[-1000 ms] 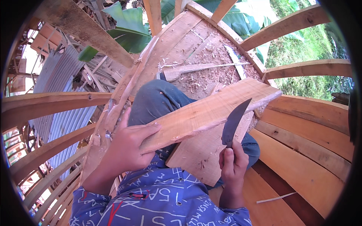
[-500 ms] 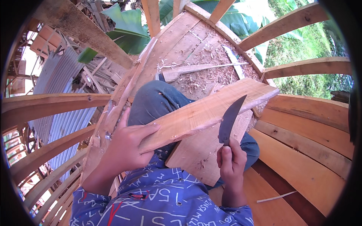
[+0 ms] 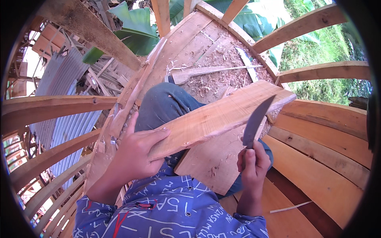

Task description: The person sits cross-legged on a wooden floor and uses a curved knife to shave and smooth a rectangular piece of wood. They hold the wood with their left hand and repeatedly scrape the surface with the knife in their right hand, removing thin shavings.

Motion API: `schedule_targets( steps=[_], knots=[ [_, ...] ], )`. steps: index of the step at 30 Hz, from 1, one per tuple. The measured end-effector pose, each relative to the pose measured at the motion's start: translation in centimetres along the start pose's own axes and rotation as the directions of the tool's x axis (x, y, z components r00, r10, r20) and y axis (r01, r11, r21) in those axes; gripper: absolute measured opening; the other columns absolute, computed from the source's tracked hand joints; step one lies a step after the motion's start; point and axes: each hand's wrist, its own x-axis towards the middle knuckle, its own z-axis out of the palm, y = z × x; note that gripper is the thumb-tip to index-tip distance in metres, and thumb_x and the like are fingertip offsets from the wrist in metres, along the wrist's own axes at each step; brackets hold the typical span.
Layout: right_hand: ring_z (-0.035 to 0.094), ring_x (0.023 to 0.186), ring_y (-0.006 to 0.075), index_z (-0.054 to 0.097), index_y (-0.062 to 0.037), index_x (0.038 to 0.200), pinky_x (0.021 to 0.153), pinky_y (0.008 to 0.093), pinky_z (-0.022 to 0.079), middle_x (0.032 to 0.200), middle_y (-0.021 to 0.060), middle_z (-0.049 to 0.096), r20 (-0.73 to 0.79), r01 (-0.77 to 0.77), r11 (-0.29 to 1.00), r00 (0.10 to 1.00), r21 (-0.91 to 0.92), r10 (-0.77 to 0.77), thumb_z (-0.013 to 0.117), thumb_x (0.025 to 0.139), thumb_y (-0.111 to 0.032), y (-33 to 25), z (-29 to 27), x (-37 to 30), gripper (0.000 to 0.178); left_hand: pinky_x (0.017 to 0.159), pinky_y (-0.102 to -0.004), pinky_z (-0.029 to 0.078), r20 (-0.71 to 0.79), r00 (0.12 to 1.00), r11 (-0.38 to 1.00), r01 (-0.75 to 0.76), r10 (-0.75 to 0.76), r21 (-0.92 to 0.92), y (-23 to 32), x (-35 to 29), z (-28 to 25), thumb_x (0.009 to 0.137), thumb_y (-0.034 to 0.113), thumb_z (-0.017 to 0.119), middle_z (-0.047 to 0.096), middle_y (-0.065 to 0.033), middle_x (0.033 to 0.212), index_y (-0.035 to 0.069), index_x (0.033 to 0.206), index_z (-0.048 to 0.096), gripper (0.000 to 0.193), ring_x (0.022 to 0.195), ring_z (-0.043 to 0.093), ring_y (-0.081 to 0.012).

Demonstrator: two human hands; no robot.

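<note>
My left hand (image 3: 143,146) grips the near left end of a long wooden plank (image 3: 214,117), thumb on its top face and the index finger pointing away. The plank slants up to the right across my lap, its right-hand edge rough and hewn. In my right hand (image 3: 254,162) is a machete (image 3: 258,121) with a dark, broad, curved blade, its point up. The blade overlaps the plank's right part in the view; whether it touches the wood I cannot tell. Under the plank lies a second, wider board (image 3: 216,166) across my legs.
Wood shavings (image 3: 204,85) litter the floor beyond my knees, around a tapered wooden stick (image 3: 198,74). Curved wooden ribs (image 3: 59,106) rise on both sides. Planks (image 3: 317,158) line the right. Outside lie corrugated metal sheets (image 3: 59,79) and banana leaves (image 3: 137,33).
My right hand has moved to the right with the machete, and its blade tip has shifted right and slightly up. My left hand and the plank stay nearly where they were.
</note>
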Motion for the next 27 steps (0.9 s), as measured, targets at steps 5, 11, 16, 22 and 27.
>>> schedule_targets(
  steps=[5,11,16,22,27],
  knots=[
    [0.050,0.052,0.0064,0.057,0.0072,0.119,0.048,0.0223,0.038,0.062,0.0021,0.054,0.062,-0.017,0.994,0.998,-0.108,0.024,0.047,0.099,-0.009,-0.2,0.2,0.2,0.028,0.116,-0.0588,0.014,-0.003,0.999,0.998,0.036,-0.036,-0.045,0.3,0.3,0.1,0.059,0.008,0.065,0.072,-0.0152,0.099,0.003,0.108,0.068,0.050,0.100,0.067,-0.0305],
    [0.044,0.044,0.0046,0.060,0.0060,0.114,0.042,0.0205,0.032,0.055,0.0001,0.050,0.049,0.084,0.996,0.995,-0.025,-0.083,0.045,0.101,-0.016,0.2,1.0,0.6,0.030,0.116,-0.0599,0.013,0.030,0.999,1.000,0.024,-0.024,-0.010,0.1,0.3,-0.3,0.064,0.013,0.068,0.071,-0.0144,0.101,0.005,0.111,0.067,0.048,0.101,0.068,-0.0282],
    [0.041,0.041,0.0038,0.059,0.0051,0.113,0.040,0.0200,0.030,0.056,0.0004,0.049,0.043,-0.038,0.996,0.998,0.077,0.035,0.044,0.102,-0.021,0.6,2.2,-0.8,0.032,0.116,-0.0598,0.013,0.028,0.999,1.000,0.021,-0.020,-0.021,0.0,0.2,-0.2,0.063,0.012,0.068,0.072,-0.0140,0.101,0.004,0.111,0.067,0.048,0.101,0.068,-0.0278],
    [0.041,0.040,0.0045,0.059,0.0051,0.109,0.040,0.0200,0.031,0.056,0.0023,0.050,0.201,-0.189,0.954,0.969,0.234,0.143,0.044,0.102,-0.027,0.0,1.3,-0.1,0.036,0.116,-0.0595,0.013,0.009,1.000,1.000,0.012,-0.012,-0.011,-0.2,0.1,0.0,0.063,0.012,0.068,0.072,-0.0145,0.100,0.004,0.110,0.068,0.048,0.099,0.068,-0.0285],
    [0.041,0.044,0.0043,0.058,0.0036,0.110,0.042,0.0200,0.034,0.058,0.0020,0.050,0.530,-0.469,0.753,0.826,0.462,0.189,0.042,0.103,-0.027,-0.7,2.1,-0.8,0.035,0.115,-0.0599,0.014,0.009,1.000,1.000,0.012,-0.012,-0.027,0.2,0.5,-0.2,0.062,0.011,0.068,0.072,-0.0152,0.099,0.004,0.110,0.067,0.048,0.097,0.068,-0.0291]
  ],
)
